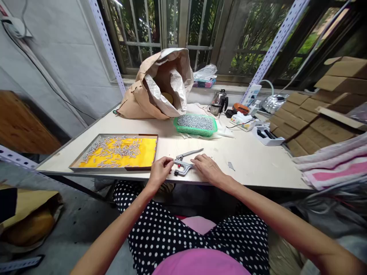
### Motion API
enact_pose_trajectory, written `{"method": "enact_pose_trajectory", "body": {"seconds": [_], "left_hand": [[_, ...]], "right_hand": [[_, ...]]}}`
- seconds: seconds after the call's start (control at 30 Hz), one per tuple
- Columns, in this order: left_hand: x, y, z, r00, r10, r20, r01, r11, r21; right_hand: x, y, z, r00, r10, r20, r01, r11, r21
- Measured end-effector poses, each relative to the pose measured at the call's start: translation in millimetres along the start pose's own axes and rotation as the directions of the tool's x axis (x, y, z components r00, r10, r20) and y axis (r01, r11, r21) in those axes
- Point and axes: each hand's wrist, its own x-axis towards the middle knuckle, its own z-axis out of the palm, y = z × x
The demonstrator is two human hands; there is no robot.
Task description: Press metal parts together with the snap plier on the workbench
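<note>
A metal hand plier tool (185,165) with a red part and a black knob lies on the table near its front edge, its handles spread. My left hand (161,170) is closed in a pinch at the tool's left end; what the fingertips hold is too small to name. My right hand (207,167) rests at the right end of the tool, its fingers bent over the lower handle. To the left, a shallow tray (75,164) with a yellow lining holds many small grey pieces. Behind the tool, a green basket (195,131) is full of small metal pieces.
A large open paper sack (137,99) stands at the back. Further right are a metal pot (219,100), an orange tape roll (241,108), a tissue pack (242,122), a white box (268,139) and stacked cardboard boxes (327,133). A small grey scrap (231,165) lies on the table.
</note>
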Motion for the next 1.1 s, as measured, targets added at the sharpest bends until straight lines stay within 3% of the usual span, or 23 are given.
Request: {"method": "enact_pose_trajectory", "body": {"seconds": [0.17, 0.23, 0.37, 0.5, 0.6, 0.73, 0.93, 1.0, 1.1], "left_hand": [[8, 0, 0.2, 0.983, -0.126, 0.131, 0.123, 0.992, 0.031], [10, 2, -1.9, 0.980, -0.126, 0.155, 0.113, 0.989, 0.091], [1, 8, -3.5, 0.973, 0.135, 0.190, -0.186, 0.940, 0.286], [-20, 2, 4.9, 0.881, 0.364, 0.302, -0.455, 0.827, 0.331], [-29, -7, 12.5, 0.826, 0.448, 0.344, -0.551, 0.771, 0.320], [-32, -11, 15.0, 0.796, 0.485, 0.363, -0.596, 0.733, 0.328], [-32, -8, 12.1, 0.813, 0.451, 0.368, -0.567, 0.757, 0.324], [-33, -5, 11.1, 0.842, 0.409, 0.351, -0.518, 0.793, 0.320], [-33, -1, 7.2, 0.920, 0.293, 0.260, -0.367, 0.876, 0.312]], "right_hand": [[-5, -1, 12, 0.999, 0.028, 0.017, -0.028, 1.000, 0.006], [-12, -2, 20, 0.999, 0.037, 0.004, -0.037, 0.999, 0.029], [-13, 3, 28, 0.994, 0.082, -0.070, -0.076, 0.994, 0.078], [11, 20, 24, 0.988, 0.092, -0.125, -0.091, 0.996, 0.019], [38, 36, 21, 0.997, 0.051, -0.063, -0.055, 0.996, -0.069], [70, 53, 24, 0.998, -0.066, 0.015, 0.067, 0.993, -0.099], [86, 49, 30, 0.998, -0.059, 0.001, 0.059, 0.996, -0.074], [77, 45, 29, 0.999, -0.023, -0.024, 0.021, 0.997, -0.076], [51, 37, 27, 0.999, 0.002, -0.050, -0.003, 1.000, -0.024]]}}
